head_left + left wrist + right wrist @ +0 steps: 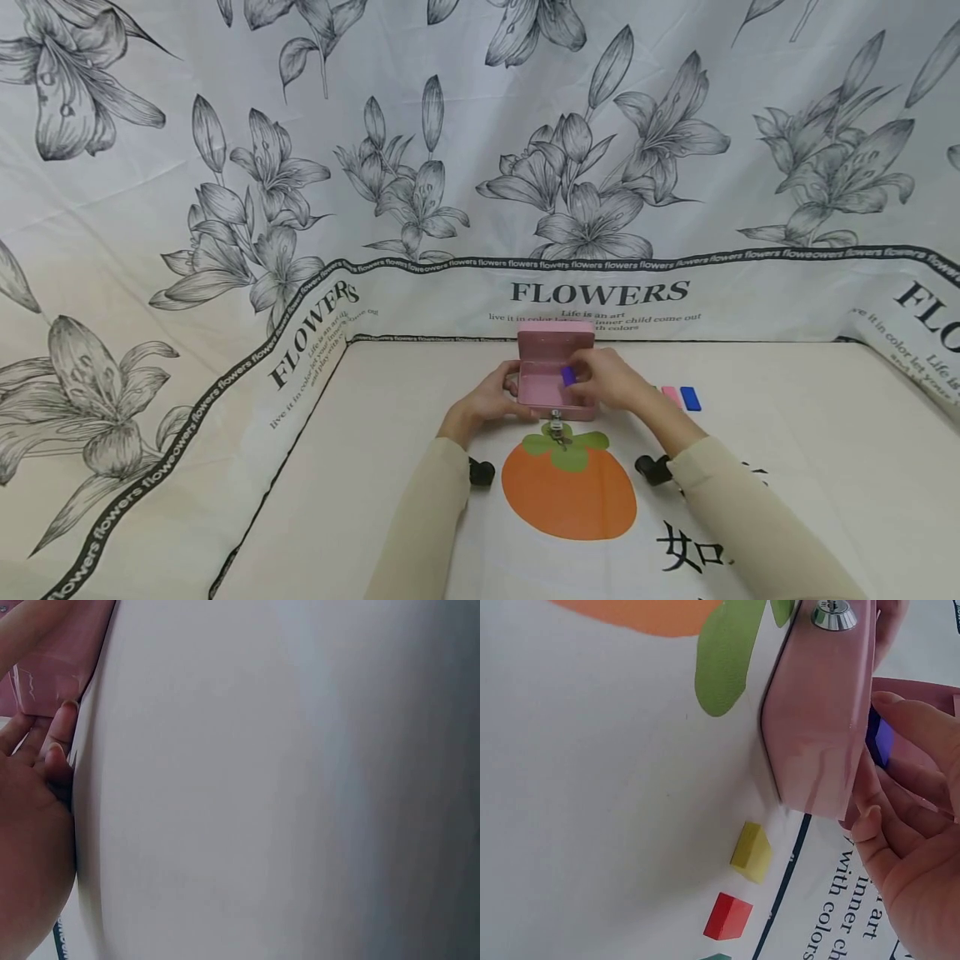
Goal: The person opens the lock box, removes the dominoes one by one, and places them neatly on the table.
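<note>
A pink metal box (543,412) stands with its lid raised, and a silver lock (834,615) shows on its front. My left hand (491,398) holds the box's left side, the thumb along the front corner. In the left wrist view its fingers (64,724) lie against the pink wall. Over the open box, my right hand (609,379) pinches a small purple-blue block (568,376) between thumb and fingers. The right wrist view shows this block (883,742) just past the box's rim, partly covered by fingers. Most of the box's inside is hidden.
Right of the box lie a pink block (670,397) and a blue block (691,398). A yellow block (751,853) and a red block (727,916) show in the right wrist view. The white cloth bears an orange persimmon print (570,500); a flowered curtain (450,300) hangs behind.
</note>
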### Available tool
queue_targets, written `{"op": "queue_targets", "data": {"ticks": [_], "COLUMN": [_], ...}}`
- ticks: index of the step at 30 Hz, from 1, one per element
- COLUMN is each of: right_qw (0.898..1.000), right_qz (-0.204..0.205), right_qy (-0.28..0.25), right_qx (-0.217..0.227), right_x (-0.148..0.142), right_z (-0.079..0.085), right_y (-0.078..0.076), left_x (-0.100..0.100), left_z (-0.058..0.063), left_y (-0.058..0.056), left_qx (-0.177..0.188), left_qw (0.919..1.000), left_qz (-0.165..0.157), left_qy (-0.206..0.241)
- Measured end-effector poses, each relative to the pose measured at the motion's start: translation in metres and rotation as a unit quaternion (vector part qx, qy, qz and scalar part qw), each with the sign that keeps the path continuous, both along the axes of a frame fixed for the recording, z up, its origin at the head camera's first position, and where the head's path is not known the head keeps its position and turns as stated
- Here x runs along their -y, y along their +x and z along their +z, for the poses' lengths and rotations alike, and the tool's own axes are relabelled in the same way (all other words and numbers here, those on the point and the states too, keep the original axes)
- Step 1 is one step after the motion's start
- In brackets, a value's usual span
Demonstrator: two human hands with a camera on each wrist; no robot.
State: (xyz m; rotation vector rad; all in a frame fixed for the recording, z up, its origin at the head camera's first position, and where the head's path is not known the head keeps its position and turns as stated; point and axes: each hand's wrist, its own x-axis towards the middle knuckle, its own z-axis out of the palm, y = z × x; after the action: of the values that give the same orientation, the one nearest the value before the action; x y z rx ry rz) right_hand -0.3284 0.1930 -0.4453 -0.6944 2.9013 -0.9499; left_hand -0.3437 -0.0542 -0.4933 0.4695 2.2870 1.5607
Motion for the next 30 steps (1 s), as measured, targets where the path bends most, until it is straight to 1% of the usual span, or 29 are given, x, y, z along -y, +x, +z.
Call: {"op": "queue_targets", "data": {"ticks": [4, 7, 11, 14, 23, 30], "right_qw": [1.000, 1.000, 1.000, 1.000, 0.999, 0.999], "right_qz": [-0.011, -0.010, -0.007, -0.013, -0.012, -0.029], "right_qy": [-0.013, -0.019, -0.026, -0.026, -0.029, -0.026], "right_qx": [0.004, 0.003, 0.000, 0.002, -0.013, -0.007], "right_x": [-0.002, -0.003, -0.006, -0.009, -0.025, -0.041], "right_z": [0.004, 0.007, 0.011, 0.013, 0.017, 0.021], "right_y": [0.002, 0.006, 0.012, 0.015, 0.026, 0.035], "left_x": [0.000, 0.000, 0.000, 0.000, 0.000, -0.001], "left_z": [0.001, 0.000, 0.000, -0.001, -0.002, -0.002], "left_y": [-0.001, -0.001, -0.001, 0.000, 0.000, -0.001], "left_qx": [-0.001, 0.000, 0.009, 0.014, 0.004, 0.000], "left_qw": [1.0000, 1.0000, 1.0000, 0.9999, 1.0000, 1.0000], "left_qz": [0.000, -0.001, 0.003, 0.007, 0.004, 0.003], "left_qy": [-0.003, -0.003, 0.001, 0.005, 0.004, 0.004]}}
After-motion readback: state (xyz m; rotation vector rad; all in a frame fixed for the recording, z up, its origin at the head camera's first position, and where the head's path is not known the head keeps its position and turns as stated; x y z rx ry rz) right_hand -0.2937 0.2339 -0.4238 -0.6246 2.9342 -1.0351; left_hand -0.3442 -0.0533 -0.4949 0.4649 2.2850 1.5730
